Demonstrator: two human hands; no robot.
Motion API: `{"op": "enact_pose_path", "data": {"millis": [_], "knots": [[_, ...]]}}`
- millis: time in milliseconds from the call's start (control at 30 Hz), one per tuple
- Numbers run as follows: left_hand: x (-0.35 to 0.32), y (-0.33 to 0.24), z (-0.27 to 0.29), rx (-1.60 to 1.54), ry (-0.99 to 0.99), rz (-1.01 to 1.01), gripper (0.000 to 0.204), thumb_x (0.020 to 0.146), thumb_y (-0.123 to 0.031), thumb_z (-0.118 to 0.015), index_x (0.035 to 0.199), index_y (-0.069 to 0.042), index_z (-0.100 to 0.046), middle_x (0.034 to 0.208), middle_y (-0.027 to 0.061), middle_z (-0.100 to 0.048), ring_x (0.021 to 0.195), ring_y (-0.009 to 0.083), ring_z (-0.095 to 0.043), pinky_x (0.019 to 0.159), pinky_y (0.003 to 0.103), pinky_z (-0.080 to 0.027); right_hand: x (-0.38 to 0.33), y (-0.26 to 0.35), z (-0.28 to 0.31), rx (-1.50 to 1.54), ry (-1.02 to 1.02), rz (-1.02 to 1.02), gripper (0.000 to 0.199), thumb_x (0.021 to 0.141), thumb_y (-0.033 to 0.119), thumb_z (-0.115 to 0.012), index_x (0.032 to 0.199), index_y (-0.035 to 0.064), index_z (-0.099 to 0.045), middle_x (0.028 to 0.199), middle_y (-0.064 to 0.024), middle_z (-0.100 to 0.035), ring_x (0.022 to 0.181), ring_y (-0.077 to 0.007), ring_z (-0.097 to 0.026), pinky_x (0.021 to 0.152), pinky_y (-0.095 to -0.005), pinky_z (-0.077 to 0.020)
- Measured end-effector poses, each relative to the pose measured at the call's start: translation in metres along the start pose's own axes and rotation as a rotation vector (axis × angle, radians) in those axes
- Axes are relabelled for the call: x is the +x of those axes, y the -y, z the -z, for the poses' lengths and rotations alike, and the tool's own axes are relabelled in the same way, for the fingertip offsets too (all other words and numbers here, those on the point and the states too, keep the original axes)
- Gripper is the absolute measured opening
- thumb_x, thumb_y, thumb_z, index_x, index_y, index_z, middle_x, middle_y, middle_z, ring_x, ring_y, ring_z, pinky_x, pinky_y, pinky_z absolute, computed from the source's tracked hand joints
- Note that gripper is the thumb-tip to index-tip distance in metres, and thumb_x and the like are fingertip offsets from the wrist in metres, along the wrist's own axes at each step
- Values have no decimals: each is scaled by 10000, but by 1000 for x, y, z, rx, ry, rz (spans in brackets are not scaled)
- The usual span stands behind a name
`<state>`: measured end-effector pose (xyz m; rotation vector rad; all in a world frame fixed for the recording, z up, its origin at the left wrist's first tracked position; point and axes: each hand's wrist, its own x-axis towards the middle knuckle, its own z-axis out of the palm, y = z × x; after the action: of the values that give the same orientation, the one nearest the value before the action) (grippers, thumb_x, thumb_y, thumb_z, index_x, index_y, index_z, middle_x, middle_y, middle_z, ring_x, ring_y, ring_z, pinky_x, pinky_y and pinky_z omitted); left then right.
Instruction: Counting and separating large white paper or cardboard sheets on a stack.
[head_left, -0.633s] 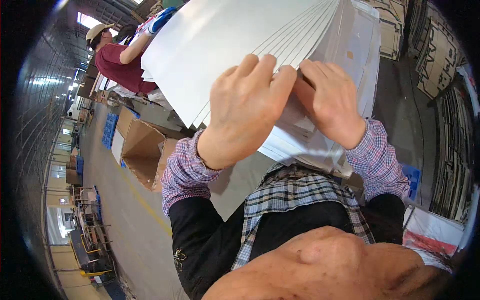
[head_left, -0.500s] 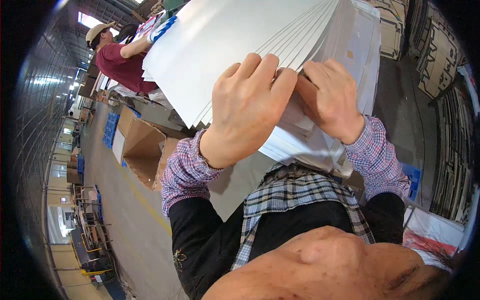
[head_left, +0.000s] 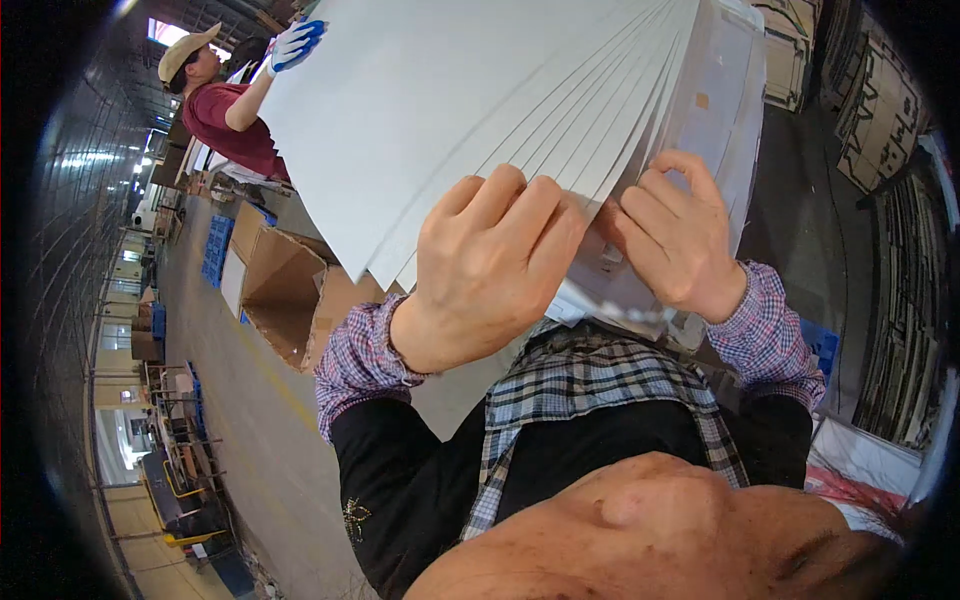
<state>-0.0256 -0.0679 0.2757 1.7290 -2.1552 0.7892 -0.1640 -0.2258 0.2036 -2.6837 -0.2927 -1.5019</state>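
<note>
Pinching white sheets (head_left: 560,130) with left hand (head_left: 490,260). Now farther from right hand (head_left: 678,235), curled; can't tell if gripping. Likely spreading sheets wider.

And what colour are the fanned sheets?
The fanned sheets are white, seen best in the head view.

Both elbows are bent, and from either side of the chest the left forearm (head_left: 365,358) and the right forearm (head_left: 768,335) slant toward the white sheets (head_left: 420,110). The left hand (head_left: 500,262) is at the near edge of the sheets, its back turned up, knuckles high, fingers bent over that edge. The right hand (head_left: 678,238) is just beyond the sheets' right-hand side, wrist angled inward, fingers folded toward the palm, the uppermost one arched above the rest. I can't make out whether its fingertips touch the sheets.
</note>
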Motion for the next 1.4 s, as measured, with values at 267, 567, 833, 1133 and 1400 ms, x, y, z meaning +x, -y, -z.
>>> {"op": "enact_pose_path", "data": {"millis": [267,567,833,1133,1400], "knots": [[-4,-1,-5,-8,-23,-33,383,718,-131,-685,1079,-21,-748,987,60,-680,915,254,-657,715,352,-499,-7,-10,-7,59,-23,3,275,748,92,-730,986,-43,-698,833,-79,-589,750,-245,-577,776,-420,-513],[-18,6,-11,60,-26,3,228,707,-101,-730,918,-20,-700,889,43,-642,894,227,-648,737,357,-458,-36,-7,-14,137,-172,-215,238,795,58,-792,1010,-25,-729,749,-97,-583,708,-297,-584,730,-432,-507],[-28,4,-5,-58,36,94,308,706,-62,-782,1002,-15,-711,944,65,-648,911,252,-651,738,389,-501,-76,-12,-31,150,-377,-446,72,873,-39,-699,943,-46,-714,775,-146,-605,708,-295,-590,693,-401,-501],[-19,-5,-6,-114,-17,8,415,735,-78,-730,1148,-43,-720,1050,83,-650,970,262,-649,774,378,-515,-172,-20,-91,131,-208,-855,111,973,49,-668,944,-57,-680,822,-147,-561,757,-266,-579,680,-375,-466],[-23,-2,-22,-125,-82,1,310,714,-84,-721,1007,15,-728,1006,88,-682,924,250,-668,731,367,-499,-210,-24,-116,-40,26,-798,92,922,86,-706,930,-4,-690,907,-144,-568,897,-340,-534,810,-467,-426]]}}
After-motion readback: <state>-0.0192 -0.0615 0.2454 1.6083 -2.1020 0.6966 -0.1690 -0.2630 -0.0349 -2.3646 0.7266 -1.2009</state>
